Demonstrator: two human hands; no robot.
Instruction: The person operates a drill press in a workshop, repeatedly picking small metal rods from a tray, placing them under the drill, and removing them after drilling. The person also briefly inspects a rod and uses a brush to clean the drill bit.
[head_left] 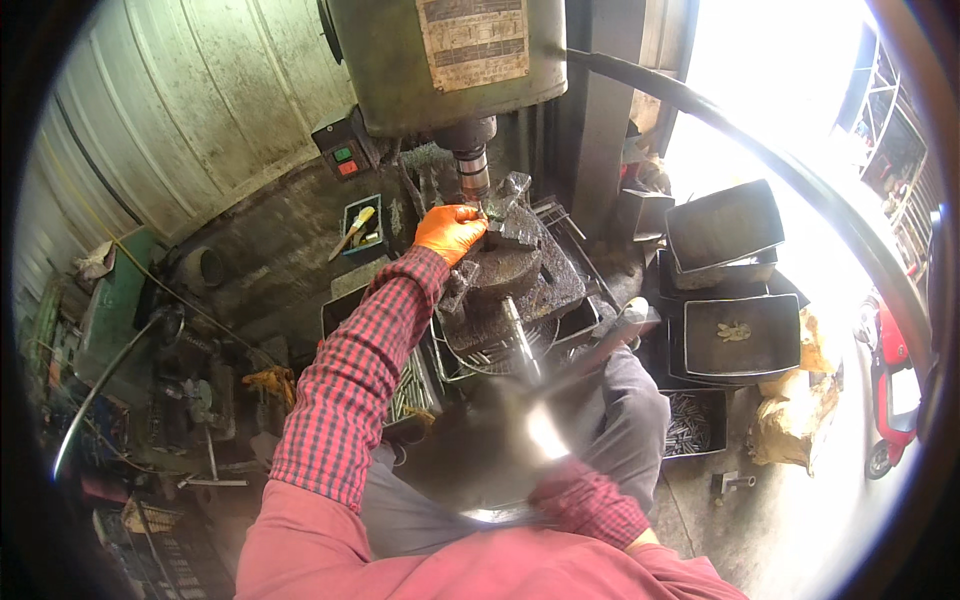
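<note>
In an orange glove, my left hand [450,233] reaches up to the drill press spindle [470,172]. Its fingers are pinched together beside the tool, above a dark clamp block [512,232] on the machine table [555,285]. Whatever they hold is too small to make out. Bent across my lap, my right arm shows a checked sleeve [590,500]. A bright smear hides the hand at its end, so its fingers do not show. Just beyond the smear are a shiny metal rod [521,340] and a blurred brownish bar [590,355].
Left of the spindle are a switch box [343,155] and a small tray with a brush [352,232]. Metal rods [408,392] lie below my left forearm. At right stand stacked dark bins [742,335] and a bin of small metal pins [688,422]. A thick hose [740,120] arcs overhead.
</note>
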